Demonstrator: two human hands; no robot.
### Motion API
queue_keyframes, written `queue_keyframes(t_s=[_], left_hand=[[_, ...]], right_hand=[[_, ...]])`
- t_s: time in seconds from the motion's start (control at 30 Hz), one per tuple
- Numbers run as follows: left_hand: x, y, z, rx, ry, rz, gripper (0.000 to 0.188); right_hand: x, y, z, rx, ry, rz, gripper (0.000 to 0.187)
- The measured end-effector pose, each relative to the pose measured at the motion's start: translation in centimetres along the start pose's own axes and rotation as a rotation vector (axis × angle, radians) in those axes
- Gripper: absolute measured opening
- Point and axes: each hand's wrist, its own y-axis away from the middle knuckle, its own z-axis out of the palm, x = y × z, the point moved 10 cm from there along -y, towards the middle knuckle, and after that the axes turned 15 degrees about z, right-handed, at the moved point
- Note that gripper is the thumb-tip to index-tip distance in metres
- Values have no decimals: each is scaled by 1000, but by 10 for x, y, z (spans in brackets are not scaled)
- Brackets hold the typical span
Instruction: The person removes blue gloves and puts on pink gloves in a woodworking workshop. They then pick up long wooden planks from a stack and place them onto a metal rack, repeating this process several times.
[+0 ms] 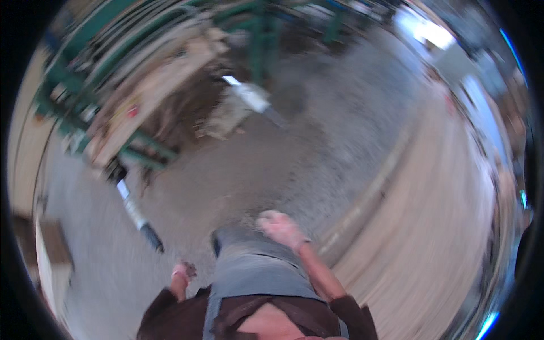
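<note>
My right hand, in a pale pinkish glove, is in front of my body, above the grey apron I wear. Its fingers look bent, but motion smears them, and nothing in it can be made out. Low at my left side hangs my left hand, also gloved and blurred. Neither hand visibly touches a thing. Nearest to the left hand is a bar with a pale shaft and a dark end, sticking out from a green metal frame.
A long wooden plank with a small red object rests on the frame. A second pale bar juts over the concrete floor. Wide wooden boards lie along my right. At left stands a pale wooden block.
</note>
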Motion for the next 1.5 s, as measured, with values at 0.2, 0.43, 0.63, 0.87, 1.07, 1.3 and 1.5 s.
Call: queue_keyframes(t_s=[0.2, 0.43, 0.63, 0.87, 1.07, 1.3, 1.5], left_hand=[[-169, -75, 148, -291, -1724, -31, 41], [-212, -329, 377, 344, -696, -147, 37], [-256, -522, 572, 135, -633, -572, 135], [-274, -768, 790, 411, -735, -630, 110], [-321, -969, 958, 139, -1028, -430, 45], [-404, -1238, 1166, 54, -1188, -521, 45], [-428, -1537, 1396, 53, -951, -615, 49]], right_hand=[[53, -19, -174, -159, -521, 40, 35], [389, -145, -416, 395, 224, 229, 42], [773, 8, -534, 602, -686, 833, 40], [874, -49, -679, 350, -164, 914, 44], [782, -272, -1019, 399, -908, 721, 30], [717, -438, -1433, 413, -1073, 437, 40], [961, -460, -1479, 347, -282, 950, 59]])
